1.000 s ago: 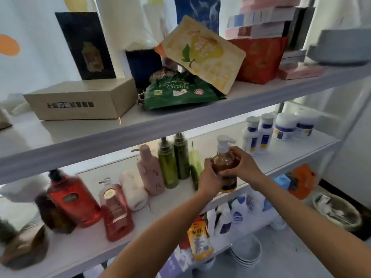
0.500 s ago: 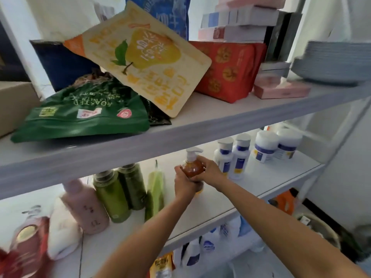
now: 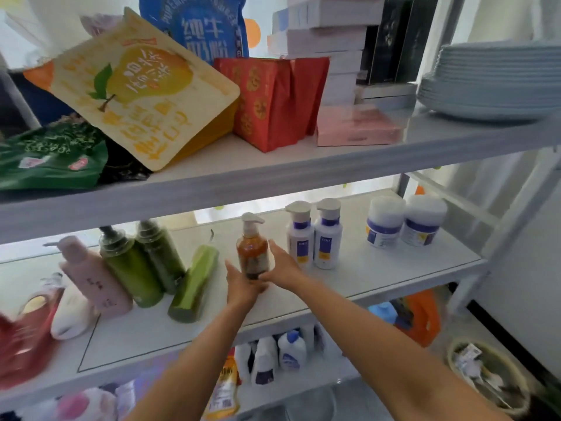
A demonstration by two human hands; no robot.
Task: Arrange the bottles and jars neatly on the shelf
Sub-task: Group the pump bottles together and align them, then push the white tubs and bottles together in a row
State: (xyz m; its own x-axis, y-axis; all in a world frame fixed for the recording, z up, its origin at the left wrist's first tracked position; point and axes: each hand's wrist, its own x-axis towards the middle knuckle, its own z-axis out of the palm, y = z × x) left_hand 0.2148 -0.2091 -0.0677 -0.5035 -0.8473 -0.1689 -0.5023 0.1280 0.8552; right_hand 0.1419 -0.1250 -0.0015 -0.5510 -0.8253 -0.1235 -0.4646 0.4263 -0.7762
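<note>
Two hands meet at frame centre on an amber plastic pump bottle [image 3: 252, 253] with a white pump head, upright on the white middle shelf [image 3: 379, 278]. The left hand [image 3: 243, 288] curls its fingers round the base; the right hand [image 3: 283, 265] lays straight fingers against its side, beside two white blue-labelled pump bottles [image 3: 326, 241].

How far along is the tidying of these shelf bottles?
The white pump bottles and white jars already stand in tidy pairs. The left hand grips the amber pump bottle, and the right hand steadies it on the shelf. The green bottles, pink bottle and red bottles look bunched.
</note>
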